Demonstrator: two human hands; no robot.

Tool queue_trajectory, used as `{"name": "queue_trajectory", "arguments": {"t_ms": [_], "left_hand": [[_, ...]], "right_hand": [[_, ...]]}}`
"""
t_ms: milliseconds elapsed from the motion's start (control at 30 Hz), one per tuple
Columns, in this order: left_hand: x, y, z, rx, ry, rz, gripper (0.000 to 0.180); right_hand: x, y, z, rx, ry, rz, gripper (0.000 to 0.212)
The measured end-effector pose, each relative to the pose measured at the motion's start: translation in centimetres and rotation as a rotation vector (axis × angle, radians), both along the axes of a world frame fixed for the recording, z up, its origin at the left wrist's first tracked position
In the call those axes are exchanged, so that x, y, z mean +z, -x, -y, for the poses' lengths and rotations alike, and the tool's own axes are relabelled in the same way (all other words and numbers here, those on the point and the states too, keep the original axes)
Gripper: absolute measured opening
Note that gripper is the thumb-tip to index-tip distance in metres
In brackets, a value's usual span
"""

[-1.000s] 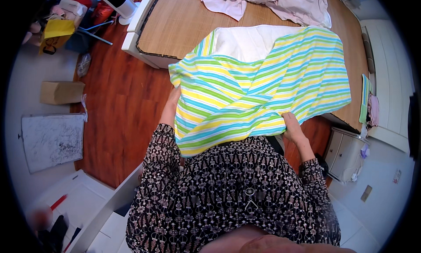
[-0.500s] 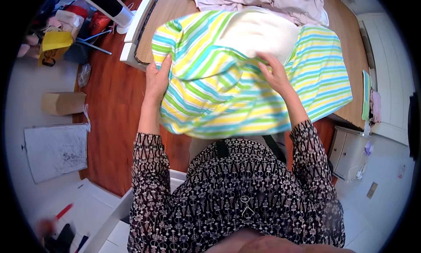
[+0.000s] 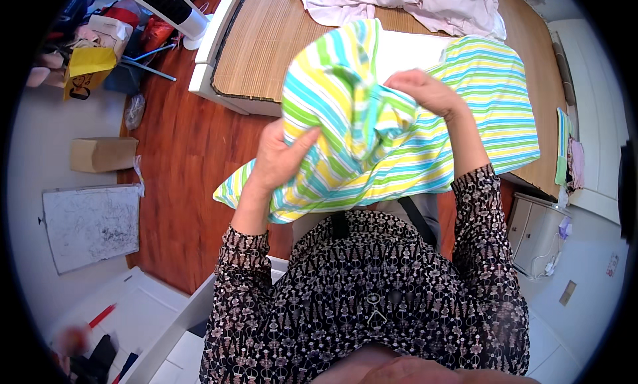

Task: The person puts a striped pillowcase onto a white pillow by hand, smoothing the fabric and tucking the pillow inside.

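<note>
A striped cloth cover [image 3: 488, 105] in green, yellow, blue and white, much like a pillowcase, lies over the bed's near edge and hangs toward my body. Its left part is lifted and bunched between my hands. My left hand [image 3: 284, 156] grips the bunched fabric from the left, thumb on top. At the cover's upper edge, my right hand [image 3: 425, 93] is closed on a gathered fold, its fingertips partly hidden. Behind the fold shows a plain white piece [image 3: 412, 50], maybe a pillow; most of it is covered by the stripes.
The bed [image 3: 259, 45] has a woven mat, with pale pink bedding [image 3: 399, 5] at its far side. A white tower fan [image 3: 186, 18] stands left of it, near bags and a yellow bag [image 3: 90, 71]. To the right is a small cabinet [image 3: 535, 228].
The cover's left part has been drawn inward and bunched up, hiding more of the white piece. My left hand has moved right and nearer to me; my right hand has closed on the fold.
</note>
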State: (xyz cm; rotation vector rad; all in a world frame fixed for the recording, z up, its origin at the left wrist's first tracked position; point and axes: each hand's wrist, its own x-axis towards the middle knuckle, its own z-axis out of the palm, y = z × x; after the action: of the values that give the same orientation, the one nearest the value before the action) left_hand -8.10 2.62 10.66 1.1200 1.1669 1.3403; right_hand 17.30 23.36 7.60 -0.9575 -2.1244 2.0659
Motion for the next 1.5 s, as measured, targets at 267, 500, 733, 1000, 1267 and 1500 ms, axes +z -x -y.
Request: {"name": "queue_trajectory", "arguments": {"t_ms": [267, 500, 733, 1000, 1267, 1500], "left_hand": [[1.9, -2.3, 0.7, -0.175, -0.125, -0.24, 0.026], [0.9, -4.3, 0.5, -0.047, -0.269, -0.243, 0.024], [-0.5, -4.3, -0.1, 0.036, -0.232, -0.543, 0.026], [-1.4, -4.3, -0.9, 0.09, -0.165, -0.478, 0.038], [-2.3, 6.7, 5.3, 0.326, 0.047, -1.002, 0.051], [-7.7, 8.0, 12.9, 0.666, 0.075, -0.343, 0.021]], "right_hand": [[2.9, -2.3, 3.8, 0.411, -0.362, 0.039, 0.042], [2.4, -1.5, 1.9, 0.18, -0.403, 0.048, 0.044], [3.0, -1.7, -0.2, 0.079, -0.433, 0.056, 0.047], [1.2, -2.4, 0.8, 0.058, -0.418, 0.045, 0.044], [3.2, -5.3, -2.2, -0.29, -0.423, -0.165, 0.041], [2.2, -7.0, -4.1, -0.52, -0.352, -0.322, 0.038]]}}
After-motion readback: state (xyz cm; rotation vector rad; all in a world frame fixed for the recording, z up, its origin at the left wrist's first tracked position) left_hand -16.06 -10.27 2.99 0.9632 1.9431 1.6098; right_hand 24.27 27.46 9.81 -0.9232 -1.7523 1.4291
